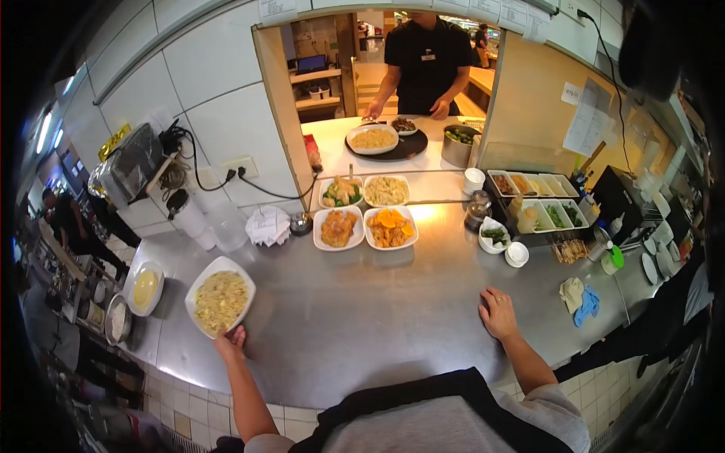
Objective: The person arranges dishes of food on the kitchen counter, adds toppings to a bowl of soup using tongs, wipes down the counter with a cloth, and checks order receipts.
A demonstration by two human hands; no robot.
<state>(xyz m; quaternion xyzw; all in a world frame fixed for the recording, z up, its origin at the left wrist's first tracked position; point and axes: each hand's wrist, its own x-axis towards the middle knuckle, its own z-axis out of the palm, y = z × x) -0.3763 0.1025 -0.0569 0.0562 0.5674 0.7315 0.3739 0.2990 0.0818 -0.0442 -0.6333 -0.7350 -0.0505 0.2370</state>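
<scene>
The square white bowl of pale yellow food (pixel 221 297) is held at its near rim by the left hand (pixel 231 341), with the bowl lying just ahead of that hand on the steel counter (pixel 325 317). The fingers are closed at the rim. The right hand (pixel 498 313) is set well apart from the left and from the bowl, and is rested loosely open on the counter. Farther left of the left hand, a white dish with yellow contents (pixel 146 289) and a bowl of white powder (pixel 118 318) are placed near each other. Ahead of and between the hands, 4 white dishes (pixel 339 229) are grouped in 2 rows, with orange slices seen on the near right dish. Beyond them, a round black tray (pixel 387 148) bearing 2 dishes is seen in front of a person in black (pixel 427 64). To the right of the right hand, a beige cloth (pixel 572 295) and a blue cloth (pixel 587 305) are laid side by side. Ahead of that hand, small white bowls (pixel 516 254) are stacked beside a bowl of greens (pixel 494 235).
</scene>
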